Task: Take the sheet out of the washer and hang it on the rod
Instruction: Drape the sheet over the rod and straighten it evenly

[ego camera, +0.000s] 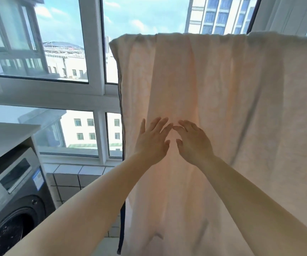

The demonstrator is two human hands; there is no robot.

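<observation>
Here, your left hand [151,140] and right hand [195,142] lie flat against the sheet [213,108], fingers [161,124] straight and slightly spread, gripping nothing; fingertips of the two hands nearly meet. The sheet is draped over the rod, which is hidden beneath the folded top edge. Its right side and bottom run out of view. Fabric is pale peach, soft, falling in long vertical folds, backlit by the window [43,52]. The washer [14,206], dark grey with a round door, sits low left, partly cut off.
</observation>
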